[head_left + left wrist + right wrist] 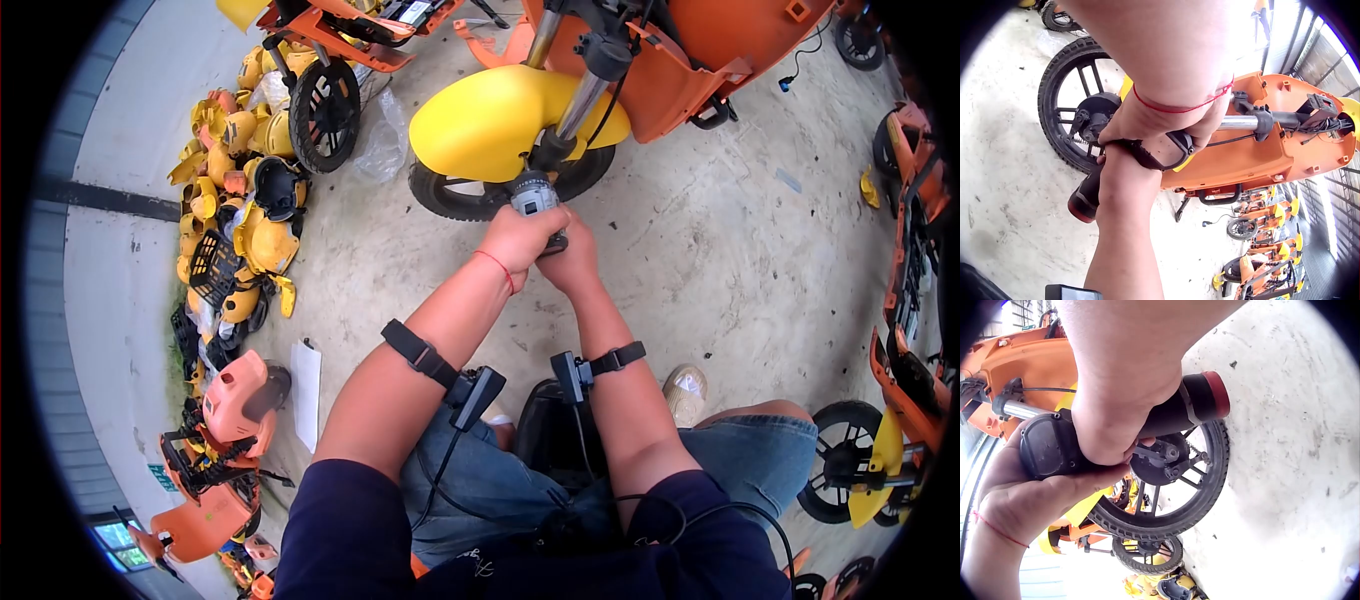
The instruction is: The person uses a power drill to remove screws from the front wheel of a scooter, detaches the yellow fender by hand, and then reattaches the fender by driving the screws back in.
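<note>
A cordless drill [533,193] with a grey collar points at the lower fork of an orange scooter, beside the yellow front fender [470,125]. My right hand [572,262] grips its handle; the red-ended base [1216,395] juts out below the fist in the right wrist view. My left hand [512,243], with a red string at the wrist, holds round the drill's body [1047,447] from the other side. Close beyond the tool are the spoked front wheel [1054,94] and its hub [1091,119]. The drill's tip is hidden behind the hands in both wrist views.
Yellow helmets and plastic parts [240,240] lie heaped along the wall at the left. Another scooter's wheel [325,115] stands near that heap, beside clear plastic wrap [385,140]. More orange scooters [905,380] line the right side. A white sheet [306,395] lies on the floor.
</note>
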### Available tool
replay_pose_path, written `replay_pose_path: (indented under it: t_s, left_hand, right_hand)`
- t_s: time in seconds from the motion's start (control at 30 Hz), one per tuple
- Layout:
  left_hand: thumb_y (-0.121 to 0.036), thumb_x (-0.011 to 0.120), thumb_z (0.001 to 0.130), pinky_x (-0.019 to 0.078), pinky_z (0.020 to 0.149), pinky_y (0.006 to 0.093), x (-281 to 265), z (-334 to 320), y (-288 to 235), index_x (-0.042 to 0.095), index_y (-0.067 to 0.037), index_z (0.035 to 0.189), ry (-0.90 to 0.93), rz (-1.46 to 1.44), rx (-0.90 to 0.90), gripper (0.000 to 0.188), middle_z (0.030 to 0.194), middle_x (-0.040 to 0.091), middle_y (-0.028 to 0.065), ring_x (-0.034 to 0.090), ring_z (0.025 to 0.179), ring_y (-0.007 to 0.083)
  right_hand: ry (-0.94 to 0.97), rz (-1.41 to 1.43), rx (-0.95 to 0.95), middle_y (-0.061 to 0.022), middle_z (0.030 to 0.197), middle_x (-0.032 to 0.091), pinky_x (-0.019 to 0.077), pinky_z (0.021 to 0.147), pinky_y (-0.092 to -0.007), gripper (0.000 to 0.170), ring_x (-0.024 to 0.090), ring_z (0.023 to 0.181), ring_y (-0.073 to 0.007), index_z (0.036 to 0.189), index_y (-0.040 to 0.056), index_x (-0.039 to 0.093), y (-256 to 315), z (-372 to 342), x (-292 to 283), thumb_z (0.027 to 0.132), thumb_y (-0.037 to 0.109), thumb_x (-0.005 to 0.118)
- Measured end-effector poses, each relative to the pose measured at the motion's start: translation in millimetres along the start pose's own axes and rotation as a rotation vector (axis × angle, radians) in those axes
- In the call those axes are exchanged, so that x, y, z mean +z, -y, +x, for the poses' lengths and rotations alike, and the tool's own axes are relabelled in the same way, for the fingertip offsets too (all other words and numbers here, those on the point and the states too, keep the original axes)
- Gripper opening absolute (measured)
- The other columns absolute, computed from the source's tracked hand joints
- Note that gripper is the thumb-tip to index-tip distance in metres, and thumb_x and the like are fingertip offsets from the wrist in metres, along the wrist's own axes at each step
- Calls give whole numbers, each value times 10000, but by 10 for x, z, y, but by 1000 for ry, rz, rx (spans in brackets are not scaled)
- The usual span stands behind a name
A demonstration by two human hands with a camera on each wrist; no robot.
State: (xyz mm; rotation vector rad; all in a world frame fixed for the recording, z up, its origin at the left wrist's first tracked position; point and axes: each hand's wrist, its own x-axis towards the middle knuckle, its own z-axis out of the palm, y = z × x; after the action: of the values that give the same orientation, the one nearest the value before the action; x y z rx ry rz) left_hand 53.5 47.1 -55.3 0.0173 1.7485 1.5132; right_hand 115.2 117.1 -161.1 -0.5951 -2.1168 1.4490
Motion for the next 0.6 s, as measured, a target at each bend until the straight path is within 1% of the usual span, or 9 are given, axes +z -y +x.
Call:
replay_pose_path:
  t_s: [0.27, 0.37, 0.47, 0.6]
  left_hand:
    - [-179, 762, 814, 502, 796, 303, -3, 22, 37, 644, 46, 1063, -9, 1, 11, 355, 969, 678, 80, 641, 870, 150]
    - [-181, 760, 820, 501, 797, 299, -18, 40, 45, 645, 39, 1060, -6, 25, 4, 345, 968, 677, 75, 640, 872, 146]
    - [-182, 758, 825, 500, 801, 295, -10, 27, 36, 644, 30, 1058, -8, 26, -1, 335, 972, 676, 70, 639, 873, 143]
    - [-184, 756, 826, 500, 813, 296, -17, 44, 52, 641, 22, 1066, 1, 30, 1, 337, 979, 674, 67, 637, 882, 142]
  right_hand:
    - [-1, -7, 3, -140, 941, 675, 524, 745, -434, 301, 654, 908, -384, 950, 85, 599, -36, 2, 26, 705, 147, 762]
    - [1, 25, -1, -144, 942, 674, 523, 745, -436, 299, 654, 911, -387, 948, 85, 596, -62, -2, 35, 707, 150, 761]
    - [9, -17, 14, -147, 938, 671, 523, 741, -440, 301, 653, 910, -391, 948, 84, 590, -74, 1, 36, 710, 151, 761]
    - [5, -6, 0, -148, 941, 669, 523, 736, -444, 309, 653, 910, -394, 953, 84, 586, -79, 3, 36, 708, 153, 761]
